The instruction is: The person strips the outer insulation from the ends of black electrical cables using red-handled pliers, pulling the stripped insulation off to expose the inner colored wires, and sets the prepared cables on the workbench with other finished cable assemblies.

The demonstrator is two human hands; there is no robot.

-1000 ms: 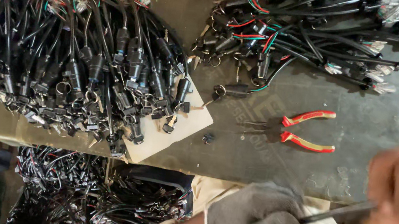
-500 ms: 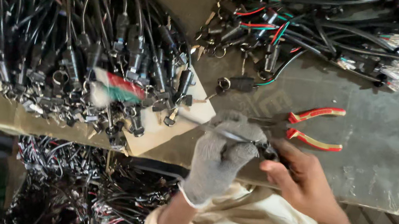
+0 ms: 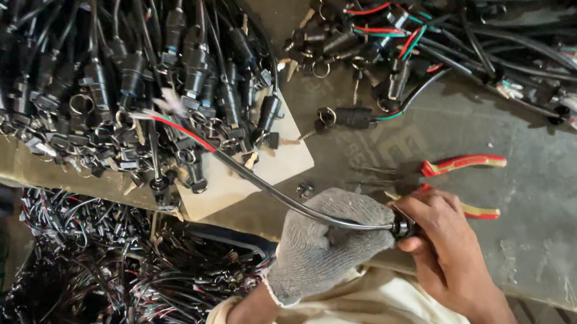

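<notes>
A: What sort of place are we looking at?

B: A workshop, one where wiring is being assembled. Heaps of black cable assemblies (image 3: 113,70) are lying across a worn grey bench (image 3: 563,238), with another pile (image 3: 463,44) sitting further along it.

A: Anything else pointing that way?

B: Red-handled pliers (image 3: 460,180) are resting on the bench, a scrap of cardboard (image 3: 280,165) is lying under the cables, and more bundles (image 3: 131,268) are piling up on the floor below.

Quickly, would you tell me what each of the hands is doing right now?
Left hand: gloved, closed around the black cable.
Right hand: bare, closed on the cable's connector end.
</notes>
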